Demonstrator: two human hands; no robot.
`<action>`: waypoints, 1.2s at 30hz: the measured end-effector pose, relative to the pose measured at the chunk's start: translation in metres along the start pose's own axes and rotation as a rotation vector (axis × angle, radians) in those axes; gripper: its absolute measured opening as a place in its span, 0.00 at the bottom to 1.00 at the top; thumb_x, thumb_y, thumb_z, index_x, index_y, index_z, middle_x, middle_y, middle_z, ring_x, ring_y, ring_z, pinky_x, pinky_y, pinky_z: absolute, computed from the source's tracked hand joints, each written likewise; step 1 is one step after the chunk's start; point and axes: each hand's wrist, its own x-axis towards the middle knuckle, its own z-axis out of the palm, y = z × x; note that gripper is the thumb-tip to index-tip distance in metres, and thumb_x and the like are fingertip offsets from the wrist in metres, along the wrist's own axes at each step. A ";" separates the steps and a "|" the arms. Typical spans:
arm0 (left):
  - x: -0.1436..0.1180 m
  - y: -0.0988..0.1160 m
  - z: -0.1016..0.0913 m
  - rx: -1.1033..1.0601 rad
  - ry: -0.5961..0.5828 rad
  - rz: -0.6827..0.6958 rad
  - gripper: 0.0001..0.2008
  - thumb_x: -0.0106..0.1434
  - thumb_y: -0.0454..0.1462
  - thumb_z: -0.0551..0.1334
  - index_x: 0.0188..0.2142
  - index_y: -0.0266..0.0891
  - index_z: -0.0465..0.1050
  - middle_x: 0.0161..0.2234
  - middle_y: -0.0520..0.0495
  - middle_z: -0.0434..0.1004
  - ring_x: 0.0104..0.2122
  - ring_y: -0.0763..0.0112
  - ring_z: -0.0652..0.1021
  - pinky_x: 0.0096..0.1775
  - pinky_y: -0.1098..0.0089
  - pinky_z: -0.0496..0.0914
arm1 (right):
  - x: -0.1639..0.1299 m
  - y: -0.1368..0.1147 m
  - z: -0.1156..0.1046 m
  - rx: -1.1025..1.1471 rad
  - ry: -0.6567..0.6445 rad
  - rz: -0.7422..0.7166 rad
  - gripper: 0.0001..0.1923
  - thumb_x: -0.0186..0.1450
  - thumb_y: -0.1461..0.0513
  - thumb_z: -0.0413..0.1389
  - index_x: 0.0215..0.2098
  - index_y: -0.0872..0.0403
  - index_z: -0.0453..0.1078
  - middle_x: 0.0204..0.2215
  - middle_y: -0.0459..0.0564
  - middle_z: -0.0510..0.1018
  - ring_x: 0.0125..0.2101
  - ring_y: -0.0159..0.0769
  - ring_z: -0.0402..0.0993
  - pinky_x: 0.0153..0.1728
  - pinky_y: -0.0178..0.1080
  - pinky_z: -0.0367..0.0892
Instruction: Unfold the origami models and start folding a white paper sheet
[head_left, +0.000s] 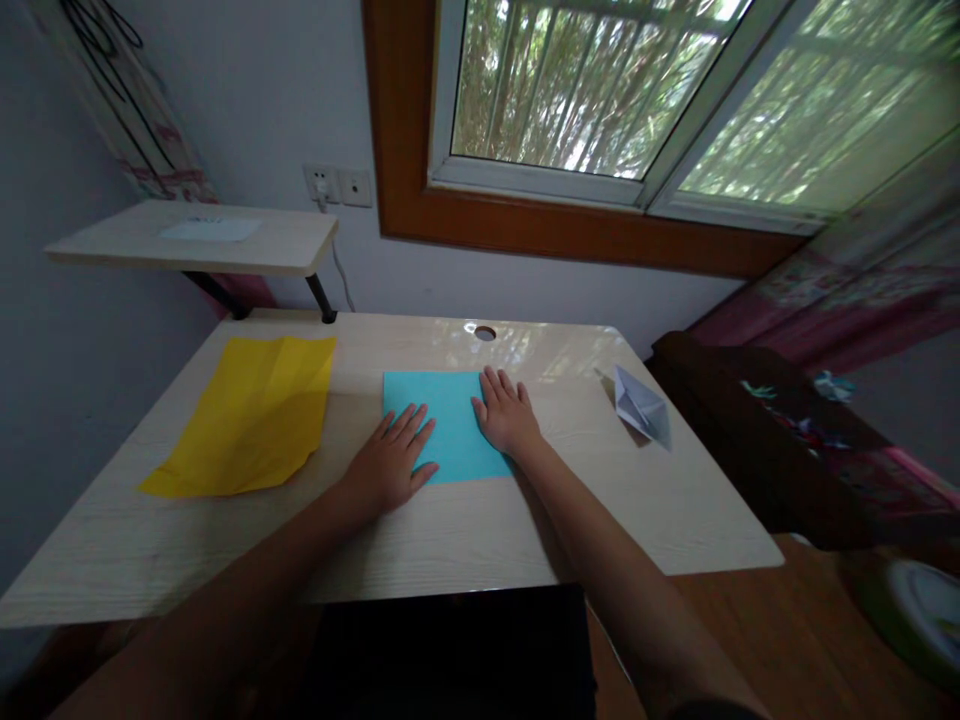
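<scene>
The blue paper (pixel 448 420) lies flat on the pale wooden counter (pixel 450 530), near the middle and a little toward the far edge; it looks like a square sheet, its near edge running straight across between your wrists. Your left hand (pixel 390 462) rests palm down on the sheet's near left corner, fingers spread and flat, gripping nothing; part of the hand lies over the bare counter. Your right hand (pixel 508 412) lies palm down on the sheet's right edge, fingers together and pointing away from you, also flat and released, pressing rather than grasping. The two hands are apart, with bare blue paper between them.

To the left of the blue sheet, well clear of it, a larger yellow paper (pixel 251 418) lies on the counter, creased and slightly wrinkled, with its near corner toward the counter's left edge. To the right, near the far right corner, a folded white paper shape (pixel 641 405) stands with a pointed tip. Beyond the blue sheet a round cable hole (pixel 484 332) sits in the counter near the back edge. A small raised shelf (pixel 202 238) stands over the far left corner on black brackets, carrying a pale sheet (pixel 210 229); behind it the wall holds sockets (pixel 337 185); a window (pixel 600 90) with a brown frame fills the upper right.
</scene>
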 end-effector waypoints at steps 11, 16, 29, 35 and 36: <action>-0.028 -0.037 0.000 -0.007 0.064 -0.213 0.33 0.73 0.49 0.49 0.71 0.35 0.49 0.72 0.36 0.47 0.71 0.55 0.51 0.69 0.47 0.43 | -0.016 0.018 -0.004 -0.022 -0.026 -0.004 0.31 0.76 0.51 0.38 0.72 0.55 0.50 0.72 0.52 0.52 0.71 0.50 0.46 0.68 0.58 0.46; -0.029 -0.044 -0.001 -0.201 0.174 -0.266 0.32 0.74 0.44 0.45 0.73 0.37 0.38 0.72 0.37 0.48 0.70 0.57 0.56 0.69 0.51 0.52 | -0.019 0.024 -0.009 0.060 -0.005 0.003 0.28 0.74 0.59 0.39 0.71 0.54 0.52 0.69 0.51 0.59 0.69 0.46 0.51 0.68 0.54 0.48; -0.026 -0.053 -0.007 -0.459 0.292 -0.259 0.26 0.71 0.34 0.49 0.68 0.42 0.57 0.63 0.42 0.68 0.61 0.59 0.70 0.63 0.51 0.64 | -0.024 0.039 -0.009 0.144 0.042 -0.161 0.28 0.71 0.63 0.47 0.68 0.47 0.60 0.67 0.48 0.65 0.66 0.46 0.56 0.65 0.53 0.57; -0.028 -0.059 -0.003 -0.506 0.276 -0.225 0.26 0.68 0.32 0.49 0.64 0.45 0.63 0.58 0.43 0.73 0.56 0.60 0.73 0.60 0.49 0.67 | -0.022 0.043 -0.005 0.181 0.074 -0.223 0.25 0.69 0.65 0.52 0.62 0.42 0.69 0.69 0.49 0.61 0.64 0.46 0.61 0.62 0.55 0.60; -0.029 -0.060 -0.001 -0.516 0.276 -0.222 0.26 0.68 0.32 0.50 0.64 0.46 0.64 0.57 0.44 0.73 0.56 0.60 0.73 0.60 0.49 0.67 | -0.023 0.043 -0.005 0.205 0.090 -0.227 0.23 0.69 0.65 0.52 0.60 0.42 0.71 0.69 0.50 0.59 0.64 0.46 0.61 0.62 0.55 0.61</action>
